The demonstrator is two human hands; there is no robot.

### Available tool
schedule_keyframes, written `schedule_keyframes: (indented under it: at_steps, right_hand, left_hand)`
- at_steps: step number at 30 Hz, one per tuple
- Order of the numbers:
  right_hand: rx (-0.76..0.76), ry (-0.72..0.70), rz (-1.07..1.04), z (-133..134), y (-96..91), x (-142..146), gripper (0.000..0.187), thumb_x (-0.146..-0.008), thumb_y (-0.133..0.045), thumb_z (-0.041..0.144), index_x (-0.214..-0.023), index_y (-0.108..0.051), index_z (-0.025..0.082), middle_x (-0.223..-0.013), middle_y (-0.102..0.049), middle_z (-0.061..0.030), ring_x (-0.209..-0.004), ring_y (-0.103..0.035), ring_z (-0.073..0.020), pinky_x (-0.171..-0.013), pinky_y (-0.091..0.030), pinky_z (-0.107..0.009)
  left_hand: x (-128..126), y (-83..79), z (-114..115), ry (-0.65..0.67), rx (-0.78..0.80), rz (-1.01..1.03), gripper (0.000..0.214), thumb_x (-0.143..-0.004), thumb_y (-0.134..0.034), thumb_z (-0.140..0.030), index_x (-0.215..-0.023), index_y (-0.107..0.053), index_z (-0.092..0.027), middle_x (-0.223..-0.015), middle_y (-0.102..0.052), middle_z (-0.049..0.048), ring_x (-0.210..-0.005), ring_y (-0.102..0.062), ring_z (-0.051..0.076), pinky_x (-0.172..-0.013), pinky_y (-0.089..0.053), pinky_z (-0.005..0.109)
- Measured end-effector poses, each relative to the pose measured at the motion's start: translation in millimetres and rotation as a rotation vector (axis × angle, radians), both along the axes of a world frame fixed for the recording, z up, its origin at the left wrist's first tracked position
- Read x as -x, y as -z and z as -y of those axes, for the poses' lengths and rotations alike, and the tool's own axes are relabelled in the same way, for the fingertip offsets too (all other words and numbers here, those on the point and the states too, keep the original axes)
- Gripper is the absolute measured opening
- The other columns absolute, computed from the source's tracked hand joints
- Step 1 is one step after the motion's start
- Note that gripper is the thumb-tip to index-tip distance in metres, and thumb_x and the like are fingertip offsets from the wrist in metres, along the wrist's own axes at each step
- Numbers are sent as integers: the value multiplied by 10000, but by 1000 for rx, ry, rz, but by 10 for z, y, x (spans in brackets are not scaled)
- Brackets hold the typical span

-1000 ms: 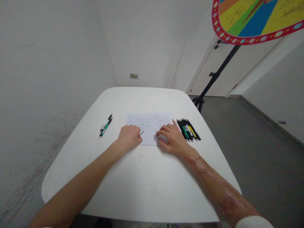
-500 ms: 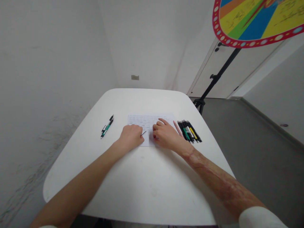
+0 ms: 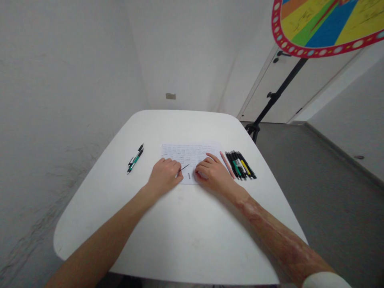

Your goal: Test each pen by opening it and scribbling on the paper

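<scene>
Head view: your left hand (image 3: 166, 174) grips a thin dark rod (image 3: 184, 167) over the written sheet (image 3: 191, 149), roughly midway between the left and right edges of the tabletop (image 3: 186, 232). Your right hand (image 3: 213, 171) curls over that sheet, its hold impossible to tell; a small grey piece (image 3: 189, 176) lies between your hands, a pink pen (image 3: 227, 164) nearer the right edge.

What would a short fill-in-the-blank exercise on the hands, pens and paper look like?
A small grey piece lies on the paper, ____ the left hand and the right hand.
The pen nearest the right hand is ____ in color.
The larger group of pens lies to the ____ of the paper.
A thin dark rod sticks out of the ____ hand.

Missing words: between; pink; right; left.
</scene>
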State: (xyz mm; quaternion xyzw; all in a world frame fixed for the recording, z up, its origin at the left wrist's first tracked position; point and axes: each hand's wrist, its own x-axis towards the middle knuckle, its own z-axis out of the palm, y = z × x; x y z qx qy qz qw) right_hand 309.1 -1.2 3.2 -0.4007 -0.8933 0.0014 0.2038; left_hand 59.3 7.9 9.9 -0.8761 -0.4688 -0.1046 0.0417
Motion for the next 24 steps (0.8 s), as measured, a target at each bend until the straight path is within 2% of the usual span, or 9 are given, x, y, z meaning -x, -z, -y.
schedule_keyframes:
  at_steps: [4, 8, 14, 19, 22, 24]
  right_hand:
    - [-28, -50, -9, 17, -19, -38, 200, -964, -683, 119, -1110, -792, 202, -1101, -809, -89, -1071, -665, -279, -1201, -422, -526]
    - [38, -61, 16, 24, -67, 71, 147, -1008, -719, 240, -1119, -794, 181, -1039, -789, -100, -1002, -646, -272, -1007, -468, -449]
    - [142, 23, 34, 25, -20, 391, 172, -1035, -771, 343, -1081, -798, 179, -1002, -790, -83, -971, -657, -250, -895, -428, -393]
    - [206, 52, 51, 28, 11, 480, 104, -1055, -761, 268, -1007, -816, 193, -1004, -791, -70, -936, -676, -228, -865, -423, -371]
    - [239, 62, -2, 18, 48, 456, 89, -1052, -742, 188, -1070, -827, 204, -1049, -807, -62, -946, -696, -218, -870, -439, -356]
    - [260, 59, -32, 10, 72, 434, 155, -1039, -711, 110, -1101, -821, 201, -1082, -818, -58, -962, -707, -211, -882, -452, -345]
  left_hand:
    - [15, 102, -23, 21, -27, 8, 159, -1014, -625, -209, -988, -778, -174, -1006, -818, 107, -1011, -735, 283, -928, -485, 425]
    - [39, 120, -53, -31, -42, 19, 151, -1013, -634, -204, -964, -775, -181, -977, -811, 109, -1002, -736, 288, -926, -481, 425]
    - [44, 102, -37, -39, -22, 8, 189, -1034, -611, -217, -953, -778, -186, -994, -820, 111, -1007, -738, 291, -929, -477, 441]
    - [44, 87, -32, -55, -12, 8, 189, -1038, -615, -236, -963, -784, -195, -1013, -824, 115, -1020, -732, 302, -943, -472, 446]
    - [51, 95, -37, -55, -17, 6, 196, -1039, -604, -227, -968, -784, -194, -1016, -823, 116, -1015, -732, 297, -934, -471, 440]
    - [57, 103, -39, -53, -22, 1, 202, -1041, -599, -226, -967, -783, -189, -1012, -821, 116, -1006, -733, 292, -921, -474, 439]
